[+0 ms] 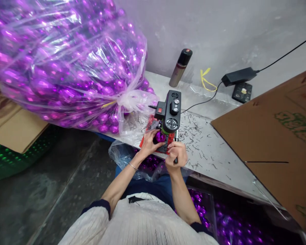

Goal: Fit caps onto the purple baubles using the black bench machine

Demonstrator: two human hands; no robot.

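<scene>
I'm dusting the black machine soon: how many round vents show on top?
2: the far vent and the near vent, at opposite ends of the black machine. Others may be hidden underneath.

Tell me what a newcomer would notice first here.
A bulging clear bag of shiny purple balls fills the upper left. Near the centre, the left hand holds one purple ball at a black machine, and the right hand grips a lever.

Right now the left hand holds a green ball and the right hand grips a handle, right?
Not quite: the head view shows a purple ball, not green. The left hand does hold it, and the right hand grips a handle.
</scene>
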